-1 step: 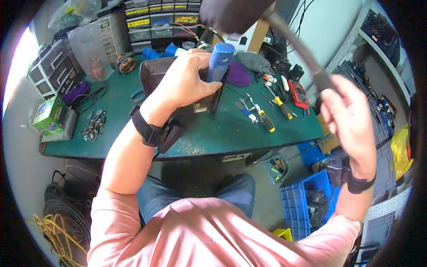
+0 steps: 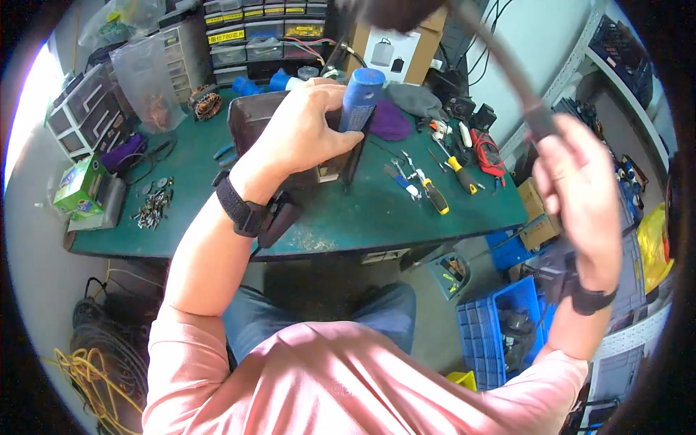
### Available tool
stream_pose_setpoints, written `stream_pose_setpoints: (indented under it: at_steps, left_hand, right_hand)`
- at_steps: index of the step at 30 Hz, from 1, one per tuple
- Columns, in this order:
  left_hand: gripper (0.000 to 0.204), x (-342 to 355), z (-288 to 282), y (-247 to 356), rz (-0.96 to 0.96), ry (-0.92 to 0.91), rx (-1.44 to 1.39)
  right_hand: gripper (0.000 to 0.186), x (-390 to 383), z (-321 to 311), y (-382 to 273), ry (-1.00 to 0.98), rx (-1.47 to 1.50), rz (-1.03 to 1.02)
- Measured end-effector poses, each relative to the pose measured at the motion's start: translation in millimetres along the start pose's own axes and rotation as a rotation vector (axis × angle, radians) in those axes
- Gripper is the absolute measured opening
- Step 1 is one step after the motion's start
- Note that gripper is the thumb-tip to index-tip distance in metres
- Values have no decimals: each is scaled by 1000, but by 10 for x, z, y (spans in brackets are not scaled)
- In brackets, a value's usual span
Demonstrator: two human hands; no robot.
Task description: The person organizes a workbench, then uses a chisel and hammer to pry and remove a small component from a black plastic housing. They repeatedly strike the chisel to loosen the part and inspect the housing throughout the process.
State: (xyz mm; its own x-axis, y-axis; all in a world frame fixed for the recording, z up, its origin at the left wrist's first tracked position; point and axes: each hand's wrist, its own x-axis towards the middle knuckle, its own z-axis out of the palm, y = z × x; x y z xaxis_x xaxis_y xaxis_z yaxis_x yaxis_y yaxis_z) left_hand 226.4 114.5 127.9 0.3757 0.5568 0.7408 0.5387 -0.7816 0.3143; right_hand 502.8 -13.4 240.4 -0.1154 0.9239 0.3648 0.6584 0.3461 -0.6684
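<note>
My left hand (image 2: 301,134) is closed around the upright blue handle (image 2: 362,94) of a tool; its working end is hidden. The handle stands over a dark, open box-like casing (image 2: 243,119), whose near part is covered by my left hand and wrist. Raised at the right, my right hand (image 2: 580,185) grips a hammer (image 2: 504,65) by the black end of its long handle. The hammer's dark head hangs above the far side of the bench, cut off by the top of the picture and slightly blurred.
Screwdrivers (image 2: 435,196) and a red meter (image 2: 487,154) lie right of the casing on the green bench (image 2: 203,210). Loose screws (image 2: 154,206) lie at the left, and drawer cabinets (image 2: 264,32) stand behind. Below right is a blue crate (image 2: 482,337).
The hammer has moved up, its head passing partly out of the top of view. My right hand has shifted slightly right. My left hand and the blue handle stay put.
</note>
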Motion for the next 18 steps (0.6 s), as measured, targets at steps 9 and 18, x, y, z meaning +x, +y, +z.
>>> stream_pose_setpoints:
  at_steps: [9,18]
  left_hand:
    - [36,-51,24,-34,17,19,17]
    - [28,-22,9,-24,27,35,-14]
  right_hand:
    - [17,14,125,59,-105,-95,16]
    - [28,-4,-153,-90,72,-17,-82]
